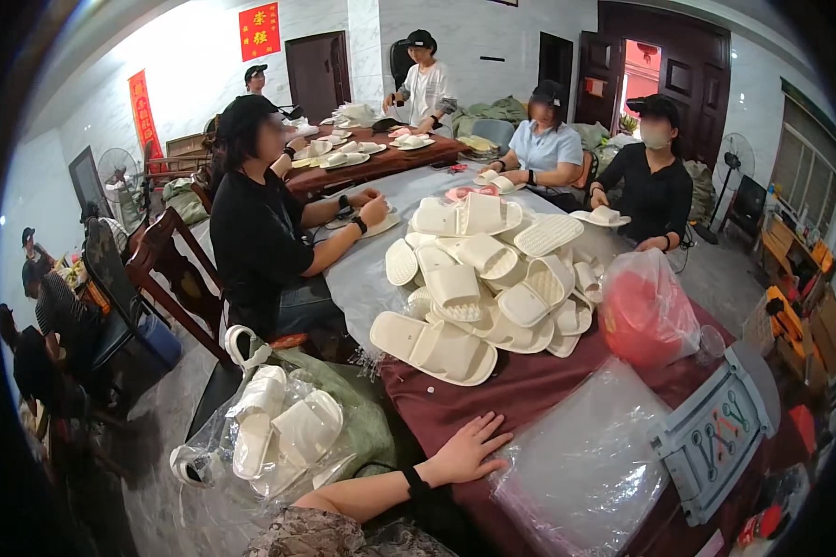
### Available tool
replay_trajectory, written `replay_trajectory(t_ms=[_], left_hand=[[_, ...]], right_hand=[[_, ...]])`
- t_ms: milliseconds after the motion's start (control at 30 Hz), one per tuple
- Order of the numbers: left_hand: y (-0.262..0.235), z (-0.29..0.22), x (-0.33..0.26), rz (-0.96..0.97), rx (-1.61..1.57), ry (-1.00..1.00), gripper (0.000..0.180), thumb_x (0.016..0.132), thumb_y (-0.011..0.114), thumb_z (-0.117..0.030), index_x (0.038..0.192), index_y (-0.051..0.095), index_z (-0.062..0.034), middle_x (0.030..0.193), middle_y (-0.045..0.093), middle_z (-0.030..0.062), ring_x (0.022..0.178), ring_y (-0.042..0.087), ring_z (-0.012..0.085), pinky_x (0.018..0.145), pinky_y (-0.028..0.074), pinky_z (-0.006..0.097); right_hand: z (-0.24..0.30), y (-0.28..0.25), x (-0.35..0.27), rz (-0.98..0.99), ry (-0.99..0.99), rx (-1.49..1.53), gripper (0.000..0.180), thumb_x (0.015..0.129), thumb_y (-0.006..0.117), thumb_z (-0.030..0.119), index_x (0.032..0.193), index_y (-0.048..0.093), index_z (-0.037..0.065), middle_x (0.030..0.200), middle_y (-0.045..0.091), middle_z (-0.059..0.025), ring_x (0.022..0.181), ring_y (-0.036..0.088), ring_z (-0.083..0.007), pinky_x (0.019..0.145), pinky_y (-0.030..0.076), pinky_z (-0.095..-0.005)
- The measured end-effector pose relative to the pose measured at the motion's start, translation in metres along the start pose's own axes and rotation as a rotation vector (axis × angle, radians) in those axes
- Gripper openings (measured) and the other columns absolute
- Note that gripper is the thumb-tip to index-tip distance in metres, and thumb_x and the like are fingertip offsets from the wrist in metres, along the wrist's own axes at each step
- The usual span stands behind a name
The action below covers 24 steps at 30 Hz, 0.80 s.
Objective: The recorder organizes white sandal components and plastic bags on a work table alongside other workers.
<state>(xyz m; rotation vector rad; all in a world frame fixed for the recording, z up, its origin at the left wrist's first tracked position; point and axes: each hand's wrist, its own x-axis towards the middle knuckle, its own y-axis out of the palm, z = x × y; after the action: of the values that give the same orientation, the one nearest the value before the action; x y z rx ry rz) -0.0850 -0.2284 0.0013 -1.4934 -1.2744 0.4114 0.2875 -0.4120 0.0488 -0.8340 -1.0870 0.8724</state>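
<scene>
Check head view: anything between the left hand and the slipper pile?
Only bare maroon tablecloth between the left hand and the pile of white slippers; the clear plastic bags lie off to the hand's right.

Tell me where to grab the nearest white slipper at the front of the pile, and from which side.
Probably best to take the white slipper by its near, open heel end, coming from the left, where the left hand lies flat on the dark red tablecloth. It lies flat at the pile's edge with that end sticking out free, while its strap end is tucked against other slippers.
</scene>
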Motion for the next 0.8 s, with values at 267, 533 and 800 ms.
replay_trajectory(t_ms=[267,533,800], left_hand=[[-0.002,0.001,0.004,-0.015,-0.004,0.016,0.057,0.091,0.056,-0.046,0.135,0.051,-0.0091,0.147,0.036,0.0241,0.137,0.033,0.0431,0.113,0.028,0.05],[-0.005,-0.001,0.0,-0.027,0.004,0.015,0.058,0.091,0.058,-0.045,0.136,0.051,-0.0087,0.146,0.038,0.0245,0.136,0.034,0.0432,0.113,0.028,0.052],[-0.006,0.0,0.0,-0.022,-0.001,0.011,0.057,0.091,0.058,-0.044,0.135,0.051,-0.0087,0.147,0.036,0.0243,0.137,0.033,0.0432,0.112,0.028,0.051]], right_hand=[[0.0,0.0,0.002,0.019,0.004,0.005,0.066,0.088,0.064,0.042,0.137,0.048,0.001,0.145,0.039,-0.0268,0.132,0.037,-0.0456,0.109,0.029,-0.0536],[0.0,0.0,0.001,0.021,0.006,0.01,0.066,0.087,0.066,0.041,0.137,0.048,0.002,0.145,0.039,-0.0269,0.132,0.037,-0.0459,0.108,0.029,-0.0538],[-0.001,0.003,0.002,0.036,0.021,0.013,0.067,0.087,0.066,0.041,0.138,0.047,0.002,0.146,0.038,-0.0266,0.133,0.036,-0.0454,0.109,0.028,-0.0539]])
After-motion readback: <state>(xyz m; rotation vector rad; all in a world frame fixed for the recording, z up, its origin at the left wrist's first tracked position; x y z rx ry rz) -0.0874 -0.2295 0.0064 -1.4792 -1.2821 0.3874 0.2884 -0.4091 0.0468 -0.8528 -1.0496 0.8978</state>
